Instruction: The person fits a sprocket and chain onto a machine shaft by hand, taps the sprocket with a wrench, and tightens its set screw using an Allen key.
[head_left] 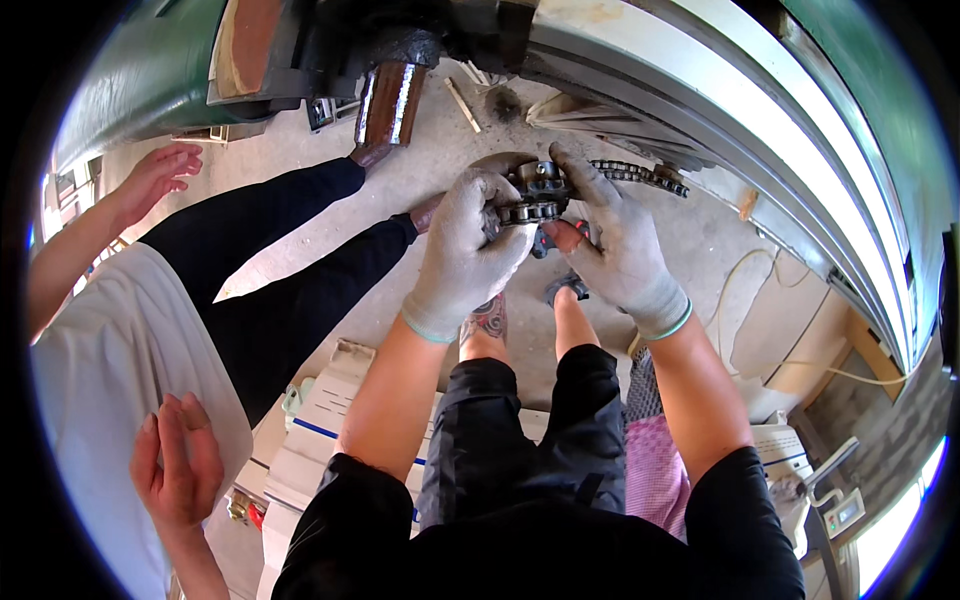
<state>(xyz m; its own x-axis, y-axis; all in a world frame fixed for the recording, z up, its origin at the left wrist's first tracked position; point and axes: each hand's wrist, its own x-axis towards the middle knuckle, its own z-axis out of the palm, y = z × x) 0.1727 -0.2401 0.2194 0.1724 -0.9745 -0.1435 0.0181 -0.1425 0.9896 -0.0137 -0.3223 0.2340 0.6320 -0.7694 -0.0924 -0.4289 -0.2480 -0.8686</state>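
Note:
Both of my hands wear pale grey, soiled work gloves. Between them they hold a dark, greasy metal sprocket (541, 180) with a round hub and a small hole in its side. My left hand (462, 240) curls around its left side, fingers closed on it. From the right, my right hand (625, 240) grips it, with the fingers over the top and a reddish thumb tip below. A roller chain (528, 212) wraps the sprocket's near side. A length of chain (640, 173) also sticks out beyond my right fingers; whether the two join is hidden.
Ahead, a brown, rusty shaft (388, 105) with bright strips projects from the green machine (145, 80). Long metal rails (740, 110) curve along the right. At left stands another person in a white shirt (140, 330), both hands bare. White boxes (325, 420) lie behind my legs.

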